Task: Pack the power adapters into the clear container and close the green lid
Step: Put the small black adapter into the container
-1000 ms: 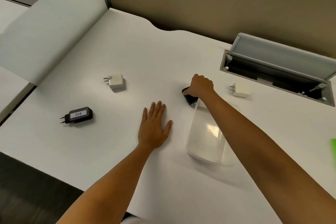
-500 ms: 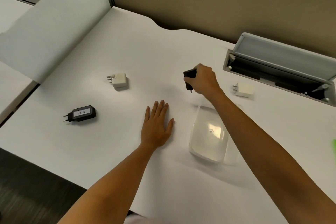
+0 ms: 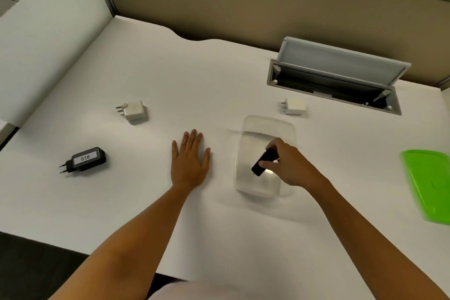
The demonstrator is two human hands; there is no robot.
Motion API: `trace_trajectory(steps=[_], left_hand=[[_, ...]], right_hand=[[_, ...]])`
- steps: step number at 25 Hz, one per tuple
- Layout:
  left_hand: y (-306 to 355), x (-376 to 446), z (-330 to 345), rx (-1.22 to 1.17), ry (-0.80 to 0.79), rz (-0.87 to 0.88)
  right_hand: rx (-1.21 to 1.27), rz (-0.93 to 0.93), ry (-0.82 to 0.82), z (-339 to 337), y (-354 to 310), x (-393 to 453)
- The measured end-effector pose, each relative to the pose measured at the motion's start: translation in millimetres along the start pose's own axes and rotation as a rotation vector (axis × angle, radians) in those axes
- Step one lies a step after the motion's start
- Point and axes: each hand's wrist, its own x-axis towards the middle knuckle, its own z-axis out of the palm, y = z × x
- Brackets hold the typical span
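My right hand (image 3: 288,164) grips a small black power adapter (image 3: 263,162) and holds it tilted over the open clear container (image 3: 267,124) at the desk's middle right. My left hand (image 3: 190,159) lies flat on the desk, fingers spread, just left of the container. A black adapter labelled 018 (image 3: 85,159) lies at the left. A white adapter (image 3: 132,110) with round pins sits behind my left hand. Another white adapter (image 3: 293,106) rests just behind the container. The green lid (image 3: 431,182) lies at the right edge.
An open grey cable hatch (image 3: 336,80) is set into the white desk (image 3: 219,80) behind the container. Beige partition walls (image 3: 243,0) close the back and a white divider (image 3: 48,39) the left. The desk's front edge runs under my forearms.
My right hand lifted the black adapter from behind the container and carried it toward me, over the container. The left hand stayed flat. The view shifted, bringing the green lid into sight.
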Motion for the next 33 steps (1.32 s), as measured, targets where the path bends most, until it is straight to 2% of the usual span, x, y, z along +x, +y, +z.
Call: trace_trajectory(steps=[2,4,6,10,17,19,23,26,29,31,33], left_hand=[[19.9,4.2,-6.3,-0.130,-0.002,-0.167],[51.5,8.9,-12.5,-0.427,-0.061,-0.315],[81.8,8.3,-14.7,-0.631,-0.163,-0.307],[113.3,-2.8,-9.4,-0.579,-0.246,-0.193],[112.6,3.1,-3.4,-0.568,-0.127,-0.147],[112.6,7.6,-3.0,-0.577,-0.118,-0.164],[109.4,25.5,-7.2,-0.578,-0.119,-0.181],[108.0,41.0,-13.0,-0.574,-0.133,-0.194],[101.1,52.8,-14.1,-0.633,-0.160,-0.218],[90.5,56.5,-14.2,-0.775,-0.205,-0.229],[77.3,53.7,-13.6,-0.859,-0.220,-0.240]], right_hand=[[0.000,-0.019,-0.018,12.3,10.1,-5.1],[0.031,-0.036,-0.028,18.9,17.8,-6.2],[0.083,-0.050,-0.056,23.6,22.5,-6.4],[0.070,-0.082,-0.118,30.0,27.2,-3.8],[-0.098,-0.052,-0.274,24.8,37.2,6.3],[-0.133,-0.063,-0.276,23.4,35.2,10.9],[-0.113,-0.090,-0.191,20.9,30.3,22.9],[0.017,-0.125,-0.101,16.7,24.5,30.0],[0.224,-0.184,0.138,-2.0,21.7,40.1],[0.369,-0.166,0.290,-24.6,24.8,50.8],[0.410,-0.126,0.411,-50.3,33.7,66.4]])
